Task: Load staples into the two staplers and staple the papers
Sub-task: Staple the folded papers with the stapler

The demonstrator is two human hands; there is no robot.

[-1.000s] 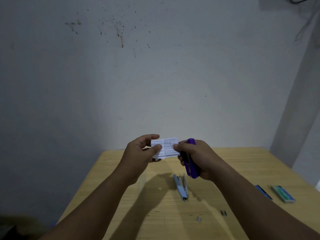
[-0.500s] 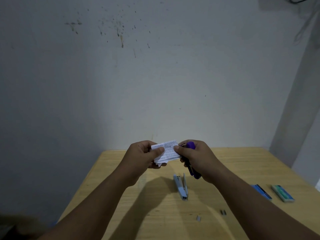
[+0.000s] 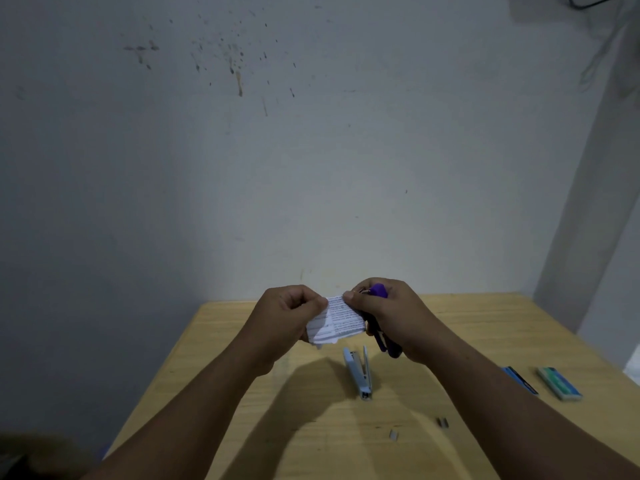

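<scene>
My left hand (image 3: 289,313) pinches the left side of a small stack of printed white papers (image 3: 337,319), held in the air above the wooden table (image 3: 450,327). My right hand (image 3: 391,317) grips a purple stapler (image 3: 379,292) and its thumb presses on the papers' upper right corner. The stapler's lower end sticks out below my palm. A light blue stapler (image 3: 359,372) lies open on the table beneath my hands. Two short staple strips (image 3: 442,423) (image 3: 393,435) lie nearer to me.
Two staple boxes lie at the right of the table: a dark blue one (image 3: 519,379) and a green one (image 3: 559,383). A stained grey wall (image 3: 311,168) stands right behind the table's far edge. The table's left edge runs diagonally near my left forearm.
The papers have tilted down at the left and both hands have dropped slightly. My right hand has rolled over the purple stapler, hiding more of it.
</scene>
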